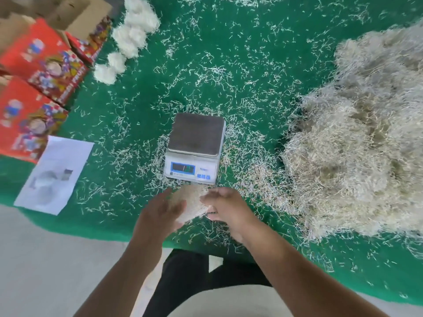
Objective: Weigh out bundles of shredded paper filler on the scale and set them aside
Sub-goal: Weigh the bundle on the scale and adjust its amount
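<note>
1. Shredded paper bundle (191, 205) sits cupped between left hand (160, 213) and right hand (225, 205), just in front of the scale (194, 147)
2. Fingers of both hands press its sides, loosely curved; the scale's platform is bare; a big filler heap (357, 145) lies to the right

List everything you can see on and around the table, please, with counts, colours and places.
scale: one, white with a grey pan, pan bare, table centre
big shredded paper pile: one, off-white, right
small bundles: about five, white, far left
boxes: several, red printed, left edge
paper sheet: one, white, near left
table: green cover, strewn with loose shreds
held bundle: one, off-white, before the scale
hands: left and right, cupping the held bundle
</note>
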The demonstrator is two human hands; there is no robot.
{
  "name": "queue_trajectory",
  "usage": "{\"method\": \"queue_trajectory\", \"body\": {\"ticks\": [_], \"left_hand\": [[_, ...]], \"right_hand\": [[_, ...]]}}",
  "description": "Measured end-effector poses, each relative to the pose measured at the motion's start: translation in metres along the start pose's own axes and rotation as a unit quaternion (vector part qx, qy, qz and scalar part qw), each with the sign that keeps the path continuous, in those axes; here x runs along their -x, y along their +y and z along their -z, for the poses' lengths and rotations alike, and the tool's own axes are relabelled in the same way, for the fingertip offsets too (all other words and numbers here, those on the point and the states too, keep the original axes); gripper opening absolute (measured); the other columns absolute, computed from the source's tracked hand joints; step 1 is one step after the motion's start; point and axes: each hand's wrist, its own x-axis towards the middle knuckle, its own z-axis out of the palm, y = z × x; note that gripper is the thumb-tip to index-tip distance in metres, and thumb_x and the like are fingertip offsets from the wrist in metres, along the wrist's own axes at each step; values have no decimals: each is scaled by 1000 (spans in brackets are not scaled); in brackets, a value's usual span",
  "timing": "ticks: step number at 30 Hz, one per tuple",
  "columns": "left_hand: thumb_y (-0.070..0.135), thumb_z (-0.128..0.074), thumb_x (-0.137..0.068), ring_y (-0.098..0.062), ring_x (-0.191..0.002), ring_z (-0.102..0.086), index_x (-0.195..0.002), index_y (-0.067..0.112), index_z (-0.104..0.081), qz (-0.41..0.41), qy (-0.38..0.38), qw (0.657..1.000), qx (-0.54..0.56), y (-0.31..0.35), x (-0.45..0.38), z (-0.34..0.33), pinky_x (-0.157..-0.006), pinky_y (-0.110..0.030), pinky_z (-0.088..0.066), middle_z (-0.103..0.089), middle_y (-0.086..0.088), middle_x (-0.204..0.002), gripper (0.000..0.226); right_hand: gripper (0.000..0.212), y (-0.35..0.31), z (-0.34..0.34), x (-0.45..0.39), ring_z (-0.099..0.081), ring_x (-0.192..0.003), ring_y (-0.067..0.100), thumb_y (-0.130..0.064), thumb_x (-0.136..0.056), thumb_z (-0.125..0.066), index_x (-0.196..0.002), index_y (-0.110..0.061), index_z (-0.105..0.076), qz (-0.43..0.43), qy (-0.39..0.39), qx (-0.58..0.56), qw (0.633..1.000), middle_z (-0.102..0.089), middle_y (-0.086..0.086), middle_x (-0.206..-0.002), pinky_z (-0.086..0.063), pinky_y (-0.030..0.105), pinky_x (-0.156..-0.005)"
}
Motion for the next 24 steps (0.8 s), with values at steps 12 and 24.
{"method": "queue_trajectory", "body": {"ticks": [12, 24], "left_hand": [[-2, -62, -98, -34, -108, -68, -112, 1, -66, 144, 79, 986, 1, -19, -21, 64, -95, -50, -51, -73, -18, -105, 15], [4, -54, -102, -30, -93, -70, -104, 9, -70, 276, -2, 949, -153, -66, -60, 94, -83, -40, -48, -76, -11, -95, 17]], "right_hand": [[52, -110, -18, -146, -78, -95, 23, -13, -97, -75, -145, -13, -55, 45, 136, -110, 984, -72, 5, -102, -65, 36, -85], [12, 9, 55, -84, -73, -81, 30, -21, -105, -60, -106, -15, -71, 33, 228, 110, 967, -76, 10, -97, -63, 49, -69]]}}
